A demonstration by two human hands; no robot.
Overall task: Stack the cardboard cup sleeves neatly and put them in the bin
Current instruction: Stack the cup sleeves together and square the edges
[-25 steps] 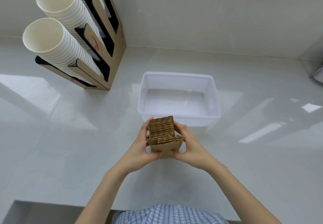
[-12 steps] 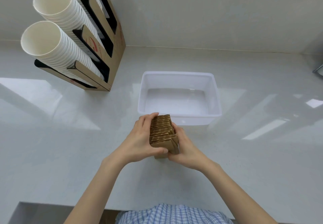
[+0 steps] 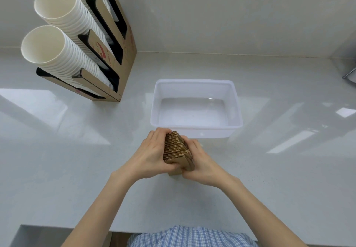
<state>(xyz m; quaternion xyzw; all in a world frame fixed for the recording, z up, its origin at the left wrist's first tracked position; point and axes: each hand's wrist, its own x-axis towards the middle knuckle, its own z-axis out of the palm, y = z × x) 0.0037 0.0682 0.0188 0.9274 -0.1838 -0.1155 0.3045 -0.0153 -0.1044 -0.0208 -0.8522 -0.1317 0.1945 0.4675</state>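
A stack of brown cardboard cup sleeves [image 3: 176, 149] stands on edge on the white counter, just in front of the bin. My left hand [image 3: 152, 154] presses its left side with the fingers curled over the far end. My right hand [image 3: 202, 162] presses the right side. Both hands grip the stack between them. The white plastic bin [image 3: 194, 129] lies right behind the stack, and nothing is inside it. One sleeve end pokes out below the hands at the near side.
A cardboard cup dispenser [image 3: 115, 54] with stacks of white paper cups [image 3: 57, 50] stands at the back left. The wall runs along the back. A metal object [image 3: 349, 76] shows at the right edge. The counter's front edge lies near my body.
The hands have squeezed the stack tighter and narrower. The loose, splayed near sleeves are now pressed in, and my left fingers have wrapped over the stack's far end.
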